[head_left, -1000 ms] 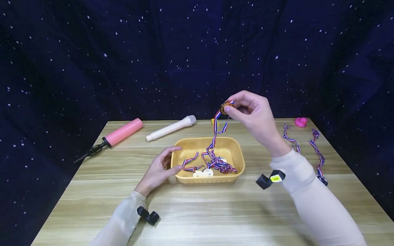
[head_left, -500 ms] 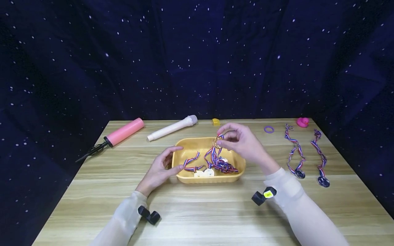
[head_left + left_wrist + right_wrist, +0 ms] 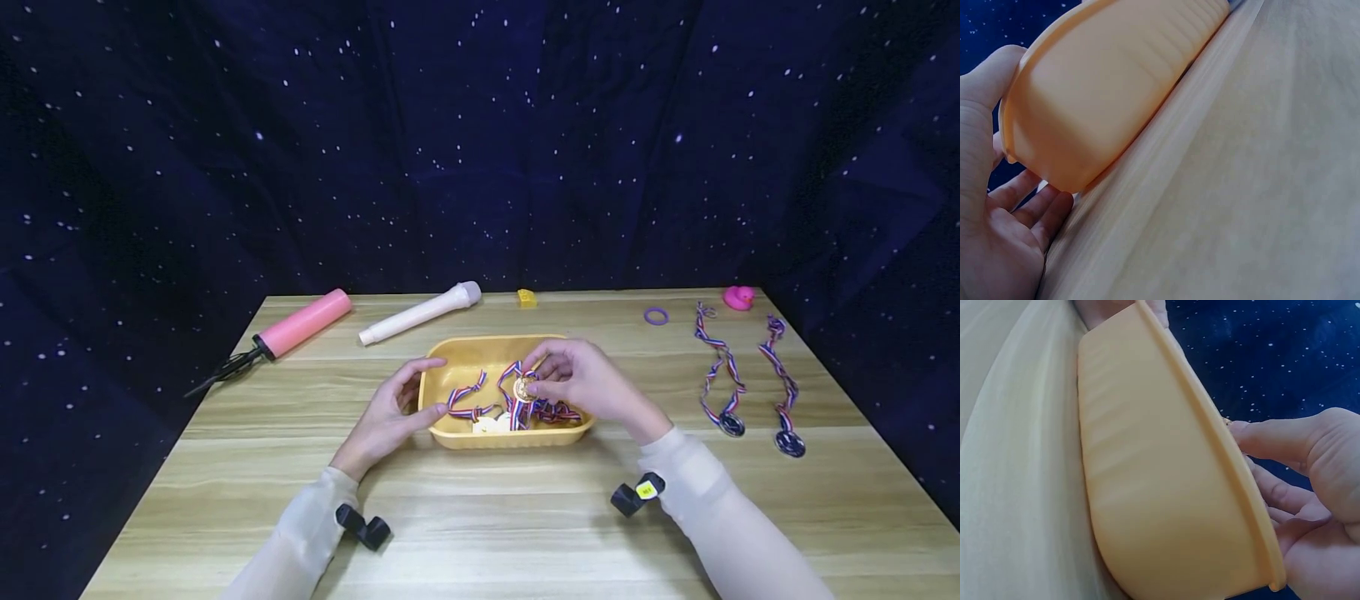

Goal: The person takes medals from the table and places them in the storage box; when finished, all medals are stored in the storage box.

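Nearest the person, two pale sleeves lie over the wooden table (image 3: 480,517), each with a black clip at the wrist. The left hand (image 3: 390,410) rests against the left end of the yellow tray (image 3: 480,350), its thumb on the near corner and its fingers loosely bent around the wall; the left wrist view confirms this contact. The right hand (image 3: 581,382) is low over the tray's right half, thumb and fingertips pinching a gold medal (image 3: 524,389) just above the contents. Its striped ribbon (image 3: 517,412) falls among other tangled ribbons (image 3: 468,400) and pale medals in the tray.

To the right, two further medals (image 3: 757,379) lie stretched out flat. Beyond, near the far edge, are a pink pump (image 3: 300,322), a white microphone (image 3: 420,312), a small yellow block (image 3: 527,297), a purple ring (image 3: 656,316) and a pink duck (image 3: 738,297). A starred dark cloth hangs behind.
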Action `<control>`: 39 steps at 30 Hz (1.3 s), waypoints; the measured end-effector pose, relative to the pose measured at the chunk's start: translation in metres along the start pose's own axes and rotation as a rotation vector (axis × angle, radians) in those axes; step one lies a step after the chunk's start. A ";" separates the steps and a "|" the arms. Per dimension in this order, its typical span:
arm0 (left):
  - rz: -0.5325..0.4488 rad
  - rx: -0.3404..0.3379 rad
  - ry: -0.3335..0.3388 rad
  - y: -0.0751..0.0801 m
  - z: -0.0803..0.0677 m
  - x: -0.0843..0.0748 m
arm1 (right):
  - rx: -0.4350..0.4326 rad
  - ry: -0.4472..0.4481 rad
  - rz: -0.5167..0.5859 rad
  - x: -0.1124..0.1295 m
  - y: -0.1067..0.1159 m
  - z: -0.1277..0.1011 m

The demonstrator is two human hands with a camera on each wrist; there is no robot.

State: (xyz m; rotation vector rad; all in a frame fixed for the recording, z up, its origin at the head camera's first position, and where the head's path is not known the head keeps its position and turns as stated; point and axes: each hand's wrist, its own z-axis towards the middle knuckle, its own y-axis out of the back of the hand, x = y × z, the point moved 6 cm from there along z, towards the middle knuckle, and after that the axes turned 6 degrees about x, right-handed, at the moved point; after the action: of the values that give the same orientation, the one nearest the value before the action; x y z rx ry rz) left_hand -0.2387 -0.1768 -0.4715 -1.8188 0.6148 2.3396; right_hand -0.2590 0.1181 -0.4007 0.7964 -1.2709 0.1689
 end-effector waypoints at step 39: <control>-0.006 0.002 -0.001 0.000 0.000 -0.001 | -0.286 0.155 -0.062 0.020 0.051 -0.034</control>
State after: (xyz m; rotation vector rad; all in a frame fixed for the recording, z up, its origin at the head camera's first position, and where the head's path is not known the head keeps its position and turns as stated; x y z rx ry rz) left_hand -0.2383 -0.1769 -0.4711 -1.8160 0.6114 2.3349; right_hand -0.2527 0.1703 -0.3631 0.5640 -1.0923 -0.0026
